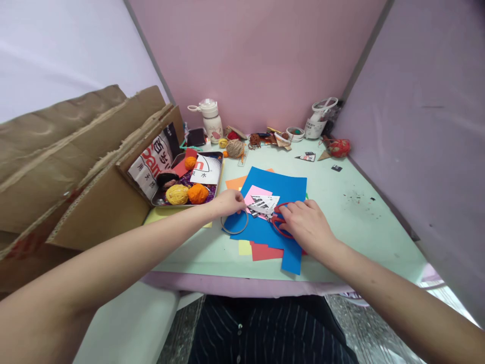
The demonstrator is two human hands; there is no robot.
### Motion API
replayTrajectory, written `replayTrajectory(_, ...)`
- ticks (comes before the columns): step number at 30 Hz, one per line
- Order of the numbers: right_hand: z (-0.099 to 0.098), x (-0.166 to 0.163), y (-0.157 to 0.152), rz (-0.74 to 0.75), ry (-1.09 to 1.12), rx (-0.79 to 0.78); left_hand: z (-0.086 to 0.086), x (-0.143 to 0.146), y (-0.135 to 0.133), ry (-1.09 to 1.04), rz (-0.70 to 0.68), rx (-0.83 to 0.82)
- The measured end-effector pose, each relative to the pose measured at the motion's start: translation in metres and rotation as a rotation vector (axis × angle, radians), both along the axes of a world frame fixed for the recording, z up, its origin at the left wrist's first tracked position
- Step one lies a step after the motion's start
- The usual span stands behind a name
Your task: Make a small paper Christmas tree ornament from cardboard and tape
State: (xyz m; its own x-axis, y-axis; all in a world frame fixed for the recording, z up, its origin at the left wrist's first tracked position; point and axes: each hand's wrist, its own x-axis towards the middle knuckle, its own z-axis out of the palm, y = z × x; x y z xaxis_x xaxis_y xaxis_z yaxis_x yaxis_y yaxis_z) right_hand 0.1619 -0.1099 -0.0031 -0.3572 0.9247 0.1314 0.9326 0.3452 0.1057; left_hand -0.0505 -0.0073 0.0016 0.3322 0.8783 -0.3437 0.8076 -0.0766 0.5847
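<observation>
My left hand [230, 202] is closed in a pinch at the pointed left end of a white piece of printed paper [265, 203]. Just below that hand lies a thin metal ring [235, 233]. On the other side, my right hand [308, 225] grips red-handled scissors [279, 226]; their blades are not clearly visible. Smaller printed scraps lie around the paper piece, over a pink sheet [257, 192]. Under these is a large blue sheet [280, 177], with orange, yellow and red sheets [263, 253] showing at its edges.
To the left, a tray [222, 174] holds yarn balls and printed paper, beside tall cardboard panels [98, 202]. A white bottle [212, 124], a tan yarn ball [235, 148], tape rolls [295, 133] and a white container [315, 126] line the back. Red yarn [339, 147] sits at right.
</observation>
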Motion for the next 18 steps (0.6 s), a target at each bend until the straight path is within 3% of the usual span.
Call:
replayTrajectory(6, 0.011, 0.028, -0.009, -0.012, 0.189, 0.068, 0.027, -0.021, -0.013, -0.365, 0.006, 0.015)
replayTrajectory(10, 0.015, 0.062, -0.014, -0.190, 0.207, 0.154, 0.041, -0.035, -0.018, -0.574, 0.115, 0.082)
replayTrajectory(12, 0.012, 0.081, -0.010, -0.308, 0.192, 0.157, 0.042, -0.037, -0.018, -0.675, 0.179, 0.036)
replayTrajectory(18, -0.012, 0.110, 0.011, -0.632, 0.128, -0.045, 0.031, -0.022, -0.021, -0.827, 0.250, -0.093)
